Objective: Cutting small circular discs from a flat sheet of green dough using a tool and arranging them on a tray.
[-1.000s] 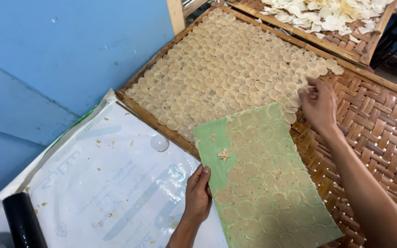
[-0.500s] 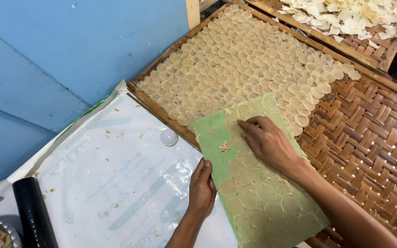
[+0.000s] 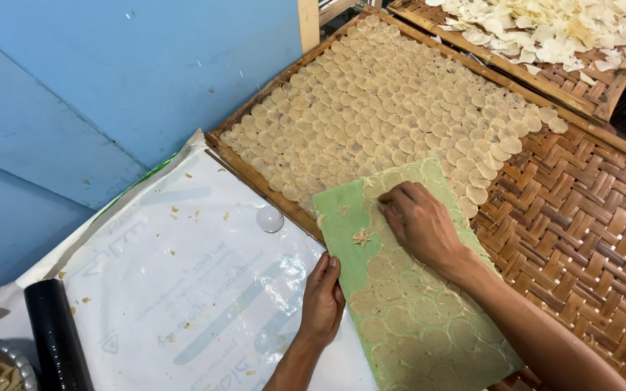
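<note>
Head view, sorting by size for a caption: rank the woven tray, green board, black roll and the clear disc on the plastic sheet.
1. woven tray
2. green board
3. black roll, partly cut off
4. clear disc

one head camera (the only view) looks steeply down, close over the woven tray [image 3: 581,217].

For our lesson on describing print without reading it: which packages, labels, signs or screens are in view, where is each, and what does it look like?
Printed plastic sheet: flat at lower left, beside the woven tray; white and glossy, with faint grey lettering and a green edge, crumbs on it.
Left hand rests at the sheet's right edge, against the green board.
No labels, signs or screens show.
</note>
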